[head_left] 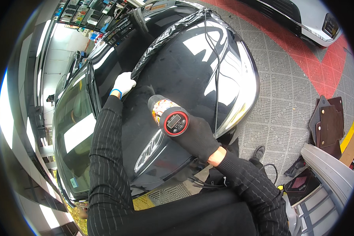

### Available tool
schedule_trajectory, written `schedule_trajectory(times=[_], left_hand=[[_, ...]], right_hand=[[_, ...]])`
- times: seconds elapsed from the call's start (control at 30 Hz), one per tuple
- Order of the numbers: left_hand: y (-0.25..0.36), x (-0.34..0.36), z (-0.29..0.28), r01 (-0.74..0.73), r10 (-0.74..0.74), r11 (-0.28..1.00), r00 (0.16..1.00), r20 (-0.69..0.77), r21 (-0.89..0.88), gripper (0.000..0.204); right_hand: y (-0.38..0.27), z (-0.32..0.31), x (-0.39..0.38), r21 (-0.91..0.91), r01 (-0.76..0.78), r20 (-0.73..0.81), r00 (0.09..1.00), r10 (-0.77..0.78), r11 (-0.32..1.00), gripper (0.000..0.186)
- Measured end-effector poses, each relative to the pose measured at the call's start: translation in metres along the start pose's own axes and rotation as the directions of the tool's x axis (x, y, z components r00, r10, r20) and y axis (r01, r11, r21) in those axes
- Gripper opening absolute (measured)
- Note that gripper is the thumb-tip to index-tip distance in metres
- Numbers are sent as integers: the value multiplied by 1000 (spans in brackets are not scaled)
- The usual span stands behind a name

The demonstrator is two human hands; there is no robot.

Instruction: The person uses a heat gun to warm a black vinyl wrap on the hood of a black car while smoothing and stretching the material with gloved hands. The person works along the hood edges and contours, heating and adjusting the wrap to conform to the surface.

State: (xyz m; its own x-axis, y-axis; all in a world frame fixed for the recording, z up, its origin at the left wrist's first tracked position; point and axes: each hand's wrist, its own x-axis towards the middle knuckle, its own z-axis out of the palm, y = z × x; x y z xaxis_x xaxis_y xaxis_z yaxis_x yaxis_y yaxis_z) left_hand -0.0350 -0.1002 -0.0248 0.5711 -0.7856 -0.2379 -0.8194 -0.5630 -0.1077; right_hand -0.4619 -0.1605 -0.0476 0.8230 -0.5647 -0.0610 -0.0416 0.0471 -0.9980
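My right hand (196, 135), in a black glove, is wrapped around a heat gun (161, 108) with a patterned barrel and a round red-rimmed display on its back end. The nozzle points forward and left, over the glossy black car panel (173, 67). Gloved in white, my left hand (124, 83) is closed on the near end of a crumpled strip of black film (157, 45). That strip runs along the panel's left side toward the far corner. An elongated silver-edged emblem or vent (148, 151) shows on the panel nearer my body.
A dark cable (217, 74) hangs across the panel. Side windows (72, 129) lie to the left, shelves of supplies (90, 13) beyond. Grey and red grid flooring (271, 78) surrounds the car. Right are brown leather-like mats (330, 124) and a grey panel (334, 177); a white car (316, 19) stands far right.
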Motion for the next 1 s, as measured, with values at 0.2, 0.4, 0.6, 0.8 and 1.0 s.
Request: schedule_trajectory(times=[0.2,0.4,0.6,0.8,1.0], left_hand=[[6,-6,-7,-2,1,1000,1000,19,6,34],[11,-12,-12,12,-9,999,998,61,-48,34],[0,-11,-14,15,16,977,990,139,-213,40],[-9,4,-13,108,-22,905,978,209,-411,52],[-3,17,-26,190,-132,959,956,260,-211,44]], right_hand=[[-1,-3,-1,-3,17,-2,1000,-17,1000,36],[0,-2,-1,-27,9,-7,1000,-10,1000,35],[-4,-13,7,-53,7,40,999,-5,999,35],[-15,-39,13,-71,7,102,995,0,997,38],[-16,-81,30,-118,-20,219,975,46,993,46]])
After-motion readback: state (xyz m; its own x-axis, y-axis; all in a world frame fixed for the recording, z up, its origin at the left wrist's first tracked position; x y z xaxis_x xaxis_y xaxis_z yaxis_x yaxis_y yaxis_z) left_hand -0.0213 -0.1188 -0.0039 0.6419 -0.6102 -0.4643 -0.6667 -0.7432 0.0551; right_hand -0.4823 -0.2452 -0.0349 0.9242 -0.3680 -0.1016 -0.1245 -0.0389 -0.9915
